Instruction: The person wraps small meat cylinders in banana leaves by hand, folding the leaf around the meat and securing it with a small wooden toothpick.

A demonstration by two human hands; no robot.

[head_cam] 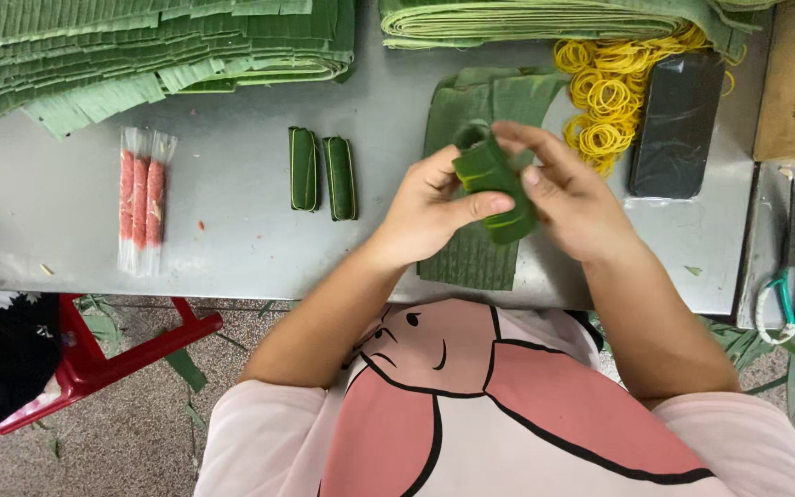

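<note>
Bare table point(232, 248) lies between the sausage packet point(141, 201) and two wrapped rolls point(322, 172); rubber bands point(605, 97) crowd the right

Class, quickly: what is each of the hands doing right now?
Left hand: closed on the green leaf-wrapped roll.
Right hand: fingers gripping the same roll's other side.

Even, bright overhead light; soft shadows under hands point(499, 198); sharp focus, slight edge distortion.

Pale pink shirt point(508, 433); darker pink cartoon print; bare forearms.
</note>
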